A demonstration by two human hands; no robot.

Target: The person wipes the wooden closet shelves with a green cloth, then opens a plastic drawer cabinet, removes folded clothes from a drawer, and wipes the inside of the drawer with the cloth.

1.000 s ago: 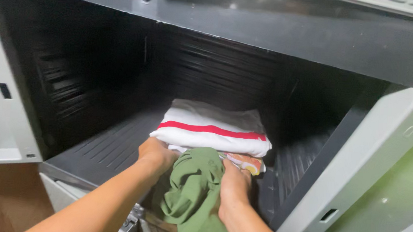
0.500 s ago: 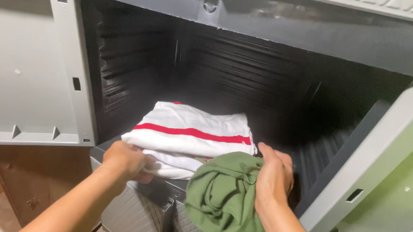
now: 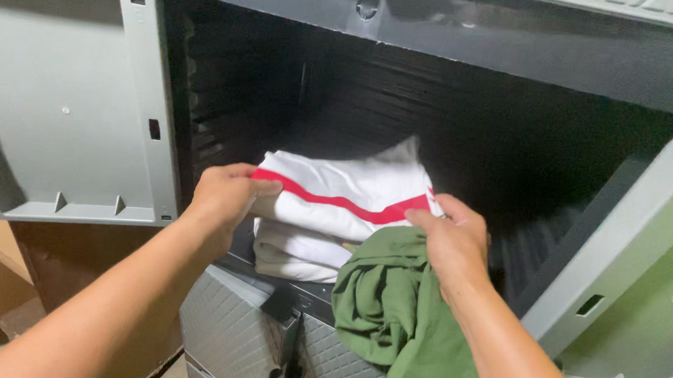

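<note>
Hands on the folded clothes in the cupboard

While the two grey doors (image 3: 63, 103) stand open, the left hand (image 3: 222, 196) pinches the edge of a white shirt with a red stripe (image 3: 344, 194). That shirt lies on top of a small pile inside the dark cupboard (image 3: 453, 126). The right hand (image 3: 452, 242) is closed on the shirt's other side and touches a green cloth (image 3: 391, 313), which hangs down over the front edge.
</note>
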